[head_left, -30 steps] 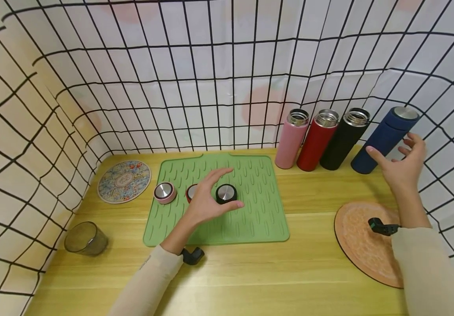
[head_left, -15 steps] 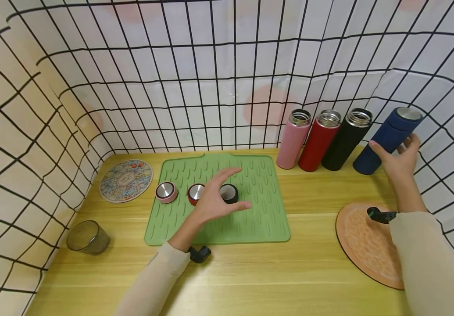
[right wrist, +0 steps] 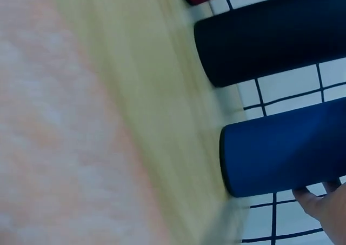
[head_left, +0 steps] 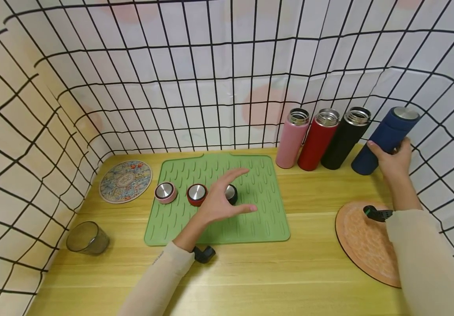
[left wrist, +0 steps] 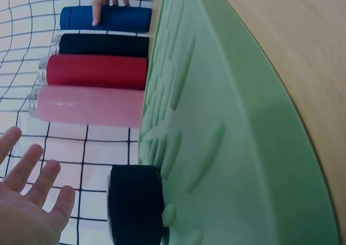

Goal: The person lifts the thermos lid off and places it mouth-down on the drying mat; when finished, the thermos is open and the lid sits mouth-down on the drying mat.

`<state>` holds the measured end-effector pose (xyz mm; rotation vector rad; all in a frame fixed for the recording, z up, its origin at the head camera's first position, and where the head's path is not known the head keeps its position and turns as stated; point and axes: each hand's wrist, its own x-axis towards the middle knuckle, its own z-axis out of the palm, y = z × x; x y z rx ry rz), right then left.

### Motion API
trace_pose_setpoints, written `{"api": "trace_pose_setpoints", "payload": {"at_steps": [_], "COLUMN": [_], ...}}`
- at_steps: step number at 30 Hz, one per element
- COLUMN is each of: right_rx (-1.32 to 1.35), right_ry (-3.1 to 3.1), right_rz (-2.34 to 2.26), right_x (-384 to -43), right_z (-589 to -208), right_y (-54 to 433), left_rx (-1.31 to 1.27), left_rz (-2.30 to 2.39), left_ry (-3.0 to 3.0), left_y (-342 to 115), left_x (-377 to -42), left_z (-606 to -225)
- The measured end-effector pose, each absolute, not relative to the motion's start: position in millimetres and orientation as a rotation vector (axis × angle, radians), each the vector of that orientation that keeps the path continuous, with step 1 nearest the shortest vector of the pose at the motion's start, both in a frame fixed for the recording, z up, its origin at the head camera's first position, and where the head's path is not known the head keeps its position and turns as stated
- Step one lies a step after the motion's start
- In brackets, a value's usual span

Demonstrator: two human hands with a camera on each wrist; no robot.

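My right hand (head_left: 395, 164) grips a blue thermos bottle (head_left: 386, 131) around its lower half, thumb on the near side and fingers behind. The bottle stands upright with its lid on. My left hand (head_left: 220, 199) hovers over a green drying mat (head_left: 266, 219), fingers spread and thumb apart, holding nothing. Beneath it sits a black bottle lid (head_left: 231, 194), partly hidden. A red lid (head_left: 197, 193) and a pink lid (head_left: 165, 192) lie on the mat to its left. Beside the blue bottle stand a lidless black bottle (head_left: 343, 142), red bottle (head_left: 317, 142) and pink bottle (head_left: 291, 142).
A round patterned mat (head_left: 126, 181) lies at the back left, with a glass cup (head_left: 88, 238) in front of it. An orange round mat (head_left: 362, 245) lies under my right forearm. Black wire grid (head_left: 232, 92) walls enclose the wooden table (head_left: 250, 276).
My right hand has moved in to the blue bottle, its fingers closing around it. My left hand has drifted slightly right over the mat, uncovering the red lid.
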<state>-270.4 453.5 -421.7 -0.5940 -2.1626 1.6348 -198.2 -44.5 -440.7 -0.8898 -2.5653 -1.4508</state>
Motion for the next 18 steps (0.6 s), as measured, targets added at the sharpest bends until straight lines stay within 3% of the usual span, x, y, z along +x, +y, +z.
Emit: {"api": "trace_pose_setpoints", "payload": {"at_steps": [18], "right_rx": [-0.246], "right_ry": [-1.96], "right_rz": [1.607], "right_x": [-197.8], "right_z": [-402.3], "right_y": [374.8], "left_rx": [-1.026], "left_rz": [-1.423], "left_ry": [-2.473], "left_y": [-38.1], "left_x": [-186.0], "left_z": [-422.1]}}
